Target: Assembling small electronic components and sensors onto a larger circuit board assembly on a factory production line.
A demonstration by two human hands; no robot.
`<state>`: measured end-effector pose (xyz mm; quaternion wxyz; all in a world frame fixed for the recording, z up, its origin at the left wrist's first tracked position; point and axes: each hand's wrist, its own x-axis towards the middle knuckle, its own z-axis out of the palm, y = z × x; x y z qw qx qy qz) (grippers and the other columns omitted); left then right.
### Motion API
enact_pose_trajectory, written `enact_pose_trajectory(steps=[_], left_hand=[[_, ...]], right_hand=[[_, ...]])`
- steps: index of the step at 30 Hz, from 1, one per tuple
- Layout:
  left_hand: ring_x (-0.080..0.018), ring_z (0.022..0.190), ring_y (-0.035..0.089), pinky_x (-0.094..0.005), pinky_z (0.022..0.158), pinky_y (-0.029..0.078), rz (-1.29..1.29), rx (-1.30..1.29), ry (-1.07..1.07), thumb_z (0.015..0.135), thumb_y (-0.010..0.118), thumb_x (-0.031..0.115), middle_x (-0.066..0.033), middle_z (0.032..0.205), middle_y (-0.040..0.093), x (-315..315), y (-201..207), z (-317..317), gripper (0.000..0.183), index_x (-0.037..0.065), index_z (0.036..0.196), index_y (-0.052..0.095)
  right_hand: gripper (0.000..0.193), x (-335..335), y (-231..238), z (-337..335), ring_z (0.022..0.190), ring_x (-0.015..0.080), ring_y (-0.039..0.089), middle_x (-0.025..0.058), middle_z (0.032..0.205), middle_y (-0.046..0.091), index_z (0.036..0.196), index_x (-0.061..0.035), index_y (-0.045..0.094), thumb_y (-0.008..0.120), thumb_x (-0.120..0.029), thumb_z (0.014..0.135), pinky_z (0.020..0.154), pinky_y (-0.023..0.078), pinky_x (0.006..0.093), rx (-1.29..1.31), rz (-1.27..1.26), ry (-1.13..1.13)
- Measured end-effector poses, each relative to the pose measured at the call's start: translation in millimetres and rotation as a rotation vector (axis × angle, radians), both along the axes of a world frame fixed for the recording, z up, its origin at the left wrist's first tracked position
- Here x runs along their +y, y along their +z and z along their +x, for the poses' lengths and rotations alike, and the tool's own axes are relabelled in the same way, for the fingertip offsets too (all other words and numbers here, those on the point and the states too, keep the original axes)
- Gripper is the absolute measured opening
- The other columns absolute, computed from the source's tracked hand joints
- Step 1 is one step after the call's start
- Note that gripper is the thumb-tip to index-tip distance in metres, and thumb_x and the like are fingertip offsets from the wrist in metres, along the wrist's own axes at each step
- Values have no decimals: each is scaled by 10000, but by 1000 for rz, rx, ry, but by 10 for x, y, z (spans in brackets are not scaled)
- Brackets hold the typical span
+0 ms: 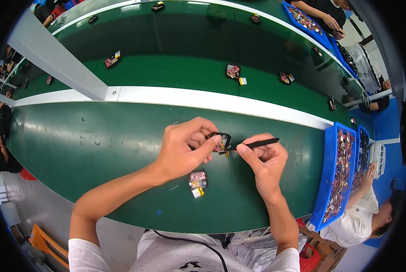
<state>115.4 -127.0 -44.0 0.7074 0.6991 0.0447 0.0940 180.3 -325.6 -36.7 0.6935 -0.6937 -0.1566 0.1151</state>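
My left hand (188, 144) is closed on a small open black plastic case (225, 138) with a red circuit board inside, gripped between thumb and fingers above the green bench. In my right hand (265, 158), pinched between thumb and fingers, are slim black tweezers (262, 143). Their tip reaches the lower right edge of the case, beside a small yellow piece. On the bench below my hands lies a second open case (198, 178) with a red board. A silver battery with a yellow end (197, 192) sits at its lower edge.
Beyond a white rail (175, 98), a green conveyor belt (166, 72) carries several similar open cases. At the right stands a blue bin (328, 181) full of small boards and wires. Co-workers sit at the right, far right and left. A white post (58, 54) rises at the left.
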Motion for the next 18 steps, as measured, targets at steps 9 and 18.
enact_pose_trajectory(steps=[9, 18], left_hand=[[-161, 707, 721, -256, 540, 576, -265, 148, -181, 995, 640, 59, -136, 926, 725, 94, 11, 14, 282, -73, 1245, 643], [-217, 767, 746, -269, 558, 618, -280, 120, -204, 1020, 587, 37, -160, 966, 707, 112, 29, 29, 245, -95, 1222, 631]], right_hand=[[147, 10, -37, -62, 498, -28, 384, -64, 638, 564, 947, 17, 691, 801, 29, 850, 463, 250, 184, -7, 96, -13], [130, 54, -98, -130, 468, -13, 431, 111, 868, 777, 851, -5, 740, 846, 29, 784, 422, 280, 177, -464, 23, -63]])
